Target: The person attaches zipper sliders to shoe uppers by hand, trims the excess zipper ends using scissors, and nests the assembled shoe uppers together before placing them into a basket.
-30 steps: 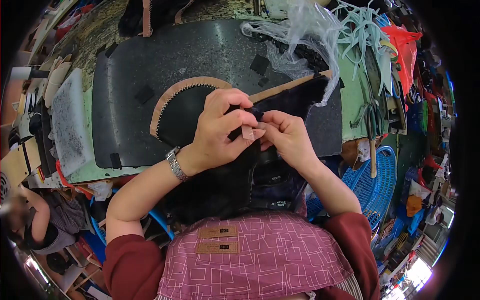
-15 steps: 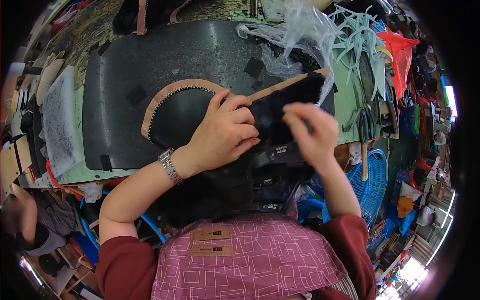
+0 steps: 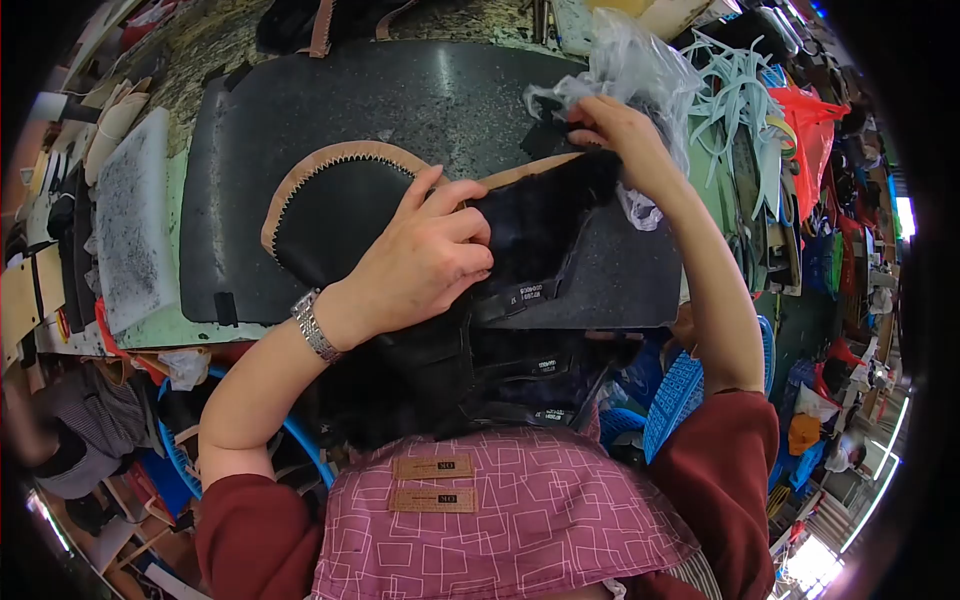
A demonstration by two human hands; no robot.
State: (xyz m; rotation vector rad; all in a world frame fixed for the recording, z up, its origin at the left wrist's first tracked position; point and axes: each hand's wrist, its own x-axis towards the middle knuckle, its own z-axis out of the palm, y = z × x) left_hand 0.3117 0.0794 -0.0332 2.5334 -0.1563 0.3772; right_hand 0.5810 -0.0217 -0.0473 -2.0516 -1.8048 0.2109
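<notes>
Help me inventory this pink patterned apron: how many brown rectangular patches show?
2: the upper patch and the lower patch, directly beneath it, on the pink patterned apron; folds may hide others.

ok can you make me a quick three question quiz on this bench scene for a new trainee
1. On which wrist is the metal watch worn?
2. True or false: the left hand is on the black material.
3. Which is nearest the right hand?
a) the blue basket
b) the clear plastic bag
c) the patterned apron

Key: 1. The left; 2. True; 3. b
</notes>
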